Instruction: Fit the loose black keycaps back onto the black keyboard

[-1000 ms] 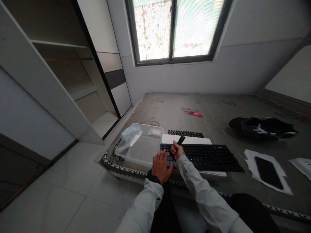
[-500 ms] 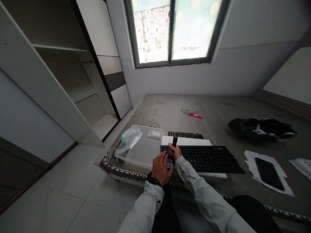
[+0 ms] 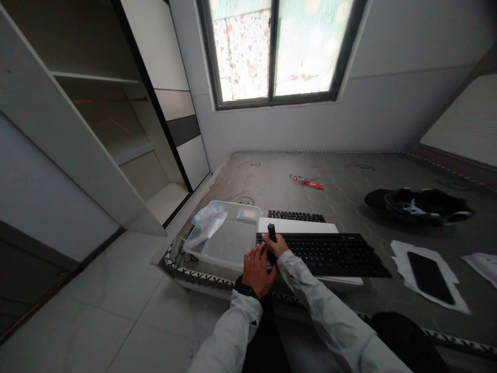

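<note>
A black keyboard [image 3: 330, 254] lies on a white board or box [image 3: 303, 225] near the mattress edge. My right hand [image 3: 277, 246] is closed around a short, dark stick-like tool [image 3: 272, 232], held upright over the keyboard's left end. The tool's lower end is hidden by my fingers, and its kind does not show clearly. Beside it, my left hand [image 3: 258, 272] rests on the keyboard's left edge with its fingers stretched out and slightly bent. Several rows of small black keys [image 3: 297, 215] lie just behind the white board; whether they are loose keycaps I cannot tell.
Left of the keyboard sits a clear plastic tray [image 3: 236, 243] with a plastic bag [image 3: 209, 223] in it. A red packet [image 3: 310, 184] lies farther back on the mattress [image 3: 264, 181]. To the right are a black cap [image 3: 423, 207] and a phone [image 3: 430, 277] on white paper.
My right hand has shifted slightly left and toward my left hand, and the tool's upper end has tilted left and dropped a little. My left hand stays nearly still.
</note>
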### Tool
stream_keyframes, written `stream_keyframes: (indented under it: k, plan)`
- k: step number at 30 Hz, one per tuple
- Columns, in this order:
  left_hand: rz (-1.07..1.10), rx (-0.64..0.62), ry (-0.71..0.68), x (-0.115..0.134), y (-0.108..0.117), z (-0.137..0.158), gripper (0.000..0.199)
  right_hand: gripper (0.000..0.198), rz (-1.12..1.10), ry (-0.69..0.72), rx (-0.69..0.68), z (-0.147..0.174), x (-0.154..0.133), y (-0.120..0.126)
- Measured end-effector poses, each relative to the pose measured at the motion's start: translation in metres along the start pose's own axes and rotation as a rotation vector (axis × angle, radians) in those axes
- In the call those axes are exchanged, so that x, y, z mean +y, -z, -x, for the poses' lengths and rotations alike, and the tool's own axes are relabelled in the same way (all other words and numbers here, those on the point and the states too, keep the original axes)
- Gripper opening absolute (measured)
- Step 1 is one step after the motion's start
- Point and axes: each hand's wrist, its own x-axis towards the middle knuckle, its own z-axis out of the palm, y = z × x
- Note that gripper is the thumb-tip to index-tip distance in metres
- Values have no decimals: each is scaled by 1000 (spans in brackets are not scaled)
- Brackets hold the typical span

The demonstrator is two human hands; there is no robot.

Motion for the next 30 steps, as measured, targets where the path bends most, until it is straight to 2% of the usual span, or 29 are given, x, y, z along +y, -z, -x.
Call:
stream_keyframes:
  k: [8,16,24,30]
  plan:
    - [11,-23,34,-1,-3,0,50,47,197,107,145,7,2,0]
    - [-22,-29,51,0,-2,-2,46,46,255,186,126,15,2,2]
    - [-8,-28,42,-1,-1,-2,45,48,187,183,106,21,0,1]
    - [-20,15,26,1,0,-2,41,46,-10,83,164,14,-2,2]
